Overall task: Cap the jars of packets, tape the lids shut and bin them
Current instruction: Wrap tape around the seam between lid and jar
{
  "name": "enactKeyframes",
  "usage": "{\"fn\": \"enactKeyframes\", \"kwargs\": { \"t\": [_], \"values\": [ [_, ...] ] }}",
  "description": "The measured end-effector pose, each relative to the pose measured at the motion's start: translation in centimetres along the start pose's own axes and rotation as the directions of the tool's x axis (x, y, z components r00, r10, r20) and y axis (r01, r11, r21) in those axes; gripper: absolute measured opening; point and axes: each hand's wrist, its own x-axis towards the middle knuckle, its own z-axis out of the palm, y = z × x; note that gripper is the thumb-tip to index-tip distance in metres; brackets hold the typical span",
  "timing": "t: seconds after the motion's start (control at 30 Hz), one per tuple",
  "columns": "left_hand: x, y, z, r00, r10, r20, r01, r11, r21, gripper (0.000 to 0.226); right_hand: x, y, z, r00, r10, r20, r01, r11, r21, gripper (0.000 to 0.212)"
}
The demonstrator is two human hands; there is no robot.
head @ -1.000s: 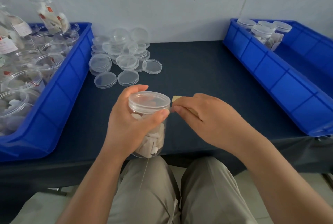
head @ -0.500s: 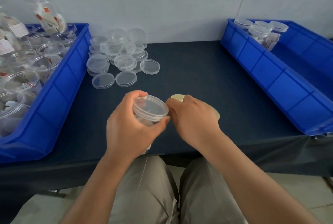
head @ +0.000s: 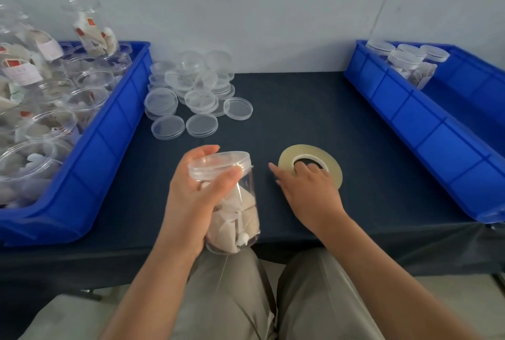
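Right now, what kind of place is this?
Likely a hand-packing bench: a blue bin of open packet jars, loose lids piled beside it, a tape roll, capped jars in a second blue bin.

Left hand (head: 188, 197) grips jar (head: 243, 203), thumb at lid (head: 218, 162) rim; right hand (head: 308, 192), right of jar, rests on tape roll (head: 308, 150).

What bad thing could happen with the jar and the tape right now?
The left hand holds the jar tilted above the lap, at the table's front edge. If the grip slips, it could drop.
Only the lid keeps the packets in; if it sits loose, they might spill.
The right hand rests on the tape roll, too busy to catch it.
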Motion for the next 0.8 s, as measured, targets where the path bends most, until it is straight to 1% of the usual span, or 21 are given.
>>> {"fn": "enactKeyframes", "kwargs": {
  "t": [0.1,0.17,0.23,0.27,0.3,0.33,0.37,0.4,0.43,0.47,0.5,0.6,0.63,0.67,0.73,0.8],
  "values": [
    [0.0,-0.2,-0.1,1.0,-0.004,0.017,0.004,1.0,0.017,0.058,0.2,-0.6,0.1,0.999,-0.043,-0.023,0.041,0.998,-0.048,0.064],
    [-0.1,-0.2,-0.2,1.0,-0.008,0.028,0.008,1.0,0.021,0.061,0.5,-0.5,-0.4,0.998,-0.052,0.025,0.054,0.994,-0.093,0.069],
    [-0.1,-0.2,-0.3,0.999,-0.013,0.041,0.012,1.0,0.018,0.063,0.5,-0.3,-1.6,0.995,-0.022,0.102,0.036,0.989,-0.141,0.076],
    [-0.1,-0.1,-0.4,0.999,-0.017,0.051,0.016,1.0,0.017,0.064,0.4,-0.2,-2.4,0.992,-0.003,0.127,0.017,0.994,-0.109,0.081],
    [-0.1,0.0,-0.4,0.998,-0.02,0.057,0.02,1.0,0.015,0.065,0.3,-0.1,-3.3,0.993,0.012,0.121,-0.012,1.0,-0.002,0.085],
    [0.0,0.0,-0.5,0.998,-0.025,0.061,0.024,1.0,0.013,0.068,0.1,-0.1,-4.5,0.996,0.023,0.084,-0.037,0.984,0.174,0.086],
    [-0.1,0.0,-0.5,0.997,-0.037,0.068,0.036,0.999,0.008,0.07,-0.2,-0.3,-5.6,0.999,0.027,0.035,-0.039,0.916,0.398,0.084],
    [-0.1,-0.1,-0.5,0.995,-0.056,0.079,0.056,0.998,-0.003,0.07,-0.7,-0.6,-6.7,1.0,0.023,-0.014,-0.01,0.788,0.615,0.078],
    [-0.2,-0.1,-0.4,0.993,-0.075,0.091,0.077,0.997,-0.019,0.069,-1.2,-1.0,-7.8,0.998,0.014,-0.059,0.037,0.635,0.772,0.07],
    [-0.3,-0.2,-0.3,0.99,-0.09,0.105,0.094,0.995,-0.04,0.067,-1.7,-1.5,-8.7,0.996,0.0,-0.09,0.077,0.515,0.854,0.062],
    [-0.4,-0.2,-0.2,0.988,-0.1,0.119,0.108,0.992,-0.064,0.066,-2.2,-2.0,-9.6,0.995,-0.023,-0.101,0.101,0.453,0.886,0.059],
    [-0.6,0.0,0.0,0.98,-0.115,0.163,0.134,0.985,-0.111,0.069,-2.9,-2.9,-10.5,0.992,-0.108,-0.068,0.11,0.441,0.891,0.062],
    [-0.6,0.1,0.0,0.976,-0.119,0.184,0.143,0.983,-0.119,0.073,-3.0,-3.1,-10.4,0.992,-0.115,-0.049,0.093,0.413,0.906,0.059],
    [-0.6,0.2,0.0,0.971,-0.119,0.207,0.147,0.981,-0.124,0.079,-3.0,-3.2,-10.4,0.992,-0.12,-0.027,0.069,0.352,0.933,0.054],
    [-0.7,0.3,-0.1,0.963,-0.113,0.244,0.145,0.982,-0.12,0.087,-3.0,-3.2,-10.0,0.989,-0.151,0.008,0.019,0.18,0.984,0.042],
    [-0.8,0.2,-0.1,0.953,-0.112,0.281,0.151,0.981,-0.12,0.092,-3.3,-3.3,-9.6,0.98,-0.196,0.011,-0.005,0.028,1.0,0.036]
  ]
}}
